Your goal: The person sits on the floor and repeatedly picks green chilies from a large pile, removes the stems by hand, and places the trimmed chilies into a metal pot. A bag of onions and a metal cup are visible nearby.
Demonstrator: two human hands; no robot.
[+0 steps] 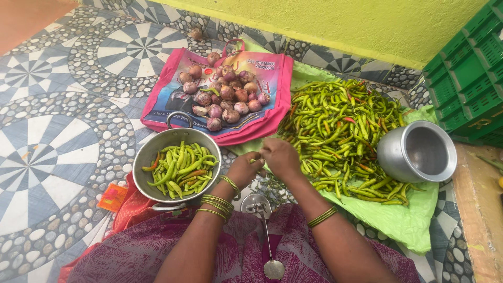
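Both the left hand (243, 169) and the right hand (280, 157) pinch one green chilli (255, 160) between them, above the floor. It sits between the steel bowl (149, 152) of chillies and the chilli heap (340, 131) on green cloth (403, 220).

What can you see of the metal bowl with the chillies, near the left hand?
The metal bowl is round, grey and dull, like steel or aluminium, with loop handles at its far and near rims. It stands upright on the patterned floor, partly on red cloth. It holds green chillies, a few reddish. The left hand is close beside it.
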